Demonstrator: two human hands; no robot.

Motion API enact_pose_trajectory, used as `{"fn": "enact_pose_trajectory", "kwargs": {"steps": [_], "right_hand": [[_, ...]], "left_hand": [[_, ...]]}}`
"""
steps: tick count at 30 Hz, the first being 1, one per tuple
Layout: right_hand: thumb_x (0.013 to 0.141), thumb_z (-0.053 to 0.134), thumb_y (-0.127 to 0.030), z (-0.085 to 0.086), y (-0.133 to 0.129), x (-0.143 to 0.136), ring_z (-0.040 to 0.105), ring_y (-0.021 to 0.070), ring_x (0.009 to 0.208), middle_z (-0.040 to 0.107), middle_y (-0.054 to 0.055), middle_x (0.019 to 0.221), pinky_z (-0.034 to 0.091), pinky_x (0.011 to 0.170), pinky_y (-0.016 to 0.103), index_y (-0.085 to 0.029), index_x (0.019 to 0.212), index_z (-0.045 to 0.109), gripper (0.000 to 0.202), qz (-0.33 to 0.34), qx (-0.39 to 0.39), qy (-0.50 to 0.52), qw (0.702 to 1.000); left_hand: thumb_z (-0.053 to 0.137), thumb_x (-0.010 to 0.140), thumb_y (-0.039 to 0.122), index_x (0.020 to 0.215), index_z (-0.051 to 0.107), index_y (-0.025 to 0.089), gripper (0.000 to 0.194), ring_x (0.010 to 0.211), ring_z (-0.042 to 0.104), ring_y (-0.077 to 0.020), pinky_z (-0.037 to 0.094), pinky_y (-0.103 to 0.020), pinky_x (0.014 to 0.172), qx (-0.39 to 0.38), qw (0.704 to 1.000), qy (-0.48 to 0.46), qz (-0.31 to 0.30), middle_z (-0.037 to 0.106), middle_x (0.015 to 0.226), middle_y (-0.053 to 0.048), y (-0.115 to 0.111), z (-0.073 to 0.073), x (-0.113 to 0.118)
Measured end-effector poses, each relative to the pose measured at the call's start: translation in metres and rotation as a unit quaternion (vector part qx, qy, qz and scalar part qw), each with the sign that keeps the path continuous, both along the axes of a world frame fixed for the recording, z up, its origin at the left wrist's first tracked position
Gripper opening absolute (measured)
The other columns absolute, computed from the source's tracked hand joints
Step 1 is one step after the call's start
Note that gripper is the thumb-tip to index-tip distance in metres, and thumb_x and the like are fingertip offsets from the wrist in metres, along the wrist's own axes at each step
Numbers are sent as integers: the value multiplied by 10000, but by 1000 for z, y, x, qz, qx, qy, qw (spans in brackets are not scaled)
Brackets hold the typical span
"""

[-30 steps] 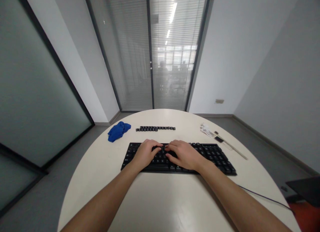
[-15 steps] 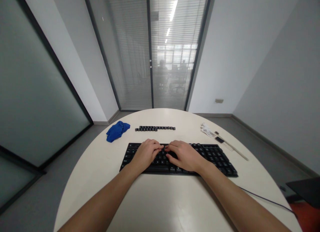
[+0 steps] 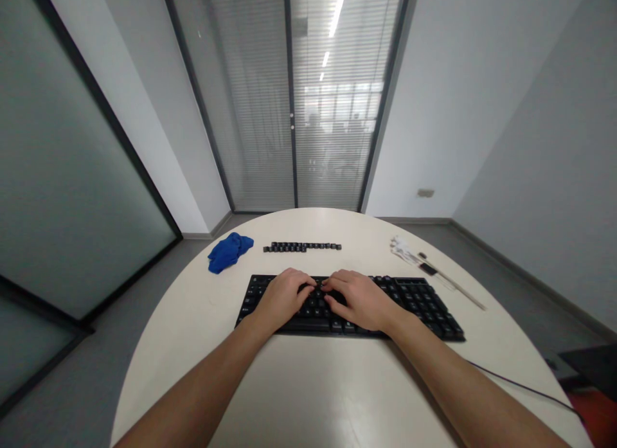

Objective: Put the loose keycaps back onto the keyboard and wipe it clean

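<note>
Keyboard: black [image 3: 427,303], flat on the pale round table [image 3: 299,390], under both hands. Main risk zone is the middle upper keys.
Left hand: [image 3: 284,297] over keyboard, fingers curled, thumb and index narrow, tips at the middle keys. Pinching something small? Can't tell.
Right hand: [image 3: 361,300] beside the left, thumb and index a little apart, tips at the same keys. Anything held under them: can't tell.
Fingertip crowding: hands nearly meet; one could bump the other and knock a small part askew.
Blocked view: fingers cover the contact spot, so a crooked or wrongly placed key could go unseen.
Uneven push: pressure on one side of a key could tilt it or strain its mount; too much could make the keyboard slide.
Loose keycaps: [image 3: 289,247] in rows beyond the keyboard. Small and close together; a sleeve-less forearm reach or cloth drag could scatter them or mix their order.
Blue cloth: [image 3: 229,252] crumpled, left of the keycaps; could snag them if pulled across.
White bundle: [image 3: 402,250] far right, contents too blurred to name.
Thin stick: [image 3: 463,288] near the small dark block [image 3: 427,268]; could roll if nudged.
Cable: [image 3: 520,387] runs from by the right forearm to the table edge; a tug might shift the keyboard, if connected. Join hidden.
</note>
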State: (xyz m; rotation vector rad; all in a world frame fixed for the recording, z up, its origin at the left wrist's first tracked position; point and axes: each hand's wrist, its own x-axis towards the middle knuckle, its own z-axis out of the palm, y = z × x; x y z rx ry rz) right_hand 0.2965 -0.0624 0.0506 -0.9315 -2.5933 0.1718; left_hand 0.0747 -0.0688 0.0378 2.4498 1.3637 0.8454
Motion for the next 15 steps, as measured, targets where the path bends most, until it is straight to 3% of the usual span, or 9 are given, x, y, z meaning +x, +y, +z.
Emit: {"fn": "enact_pose_trajectory", "kwargs": {"steps": [9,15], "right_hand": [[975,532,-281,3,-2,0,631,242,971,696,99,1024,481,897,386,-173,1148,661,241,2,2,-1,1000],[986,513,-266,4,-2,-1,628,241,1005,693,91,1066,477,913,389,-216,1271,639,316,20,1,3,1000]], "left_hand": [[573,962,243,1102,747,227,224,1083,633,-241,493,-393,991,15,995,60,-74,750,1117,-54,-7,13,-9],[512,972,228,1165,727,245,289,1136,622,-229,483,-380,1033,2,993,79,-88,701,1215,-55,-14,20,-13]]}}
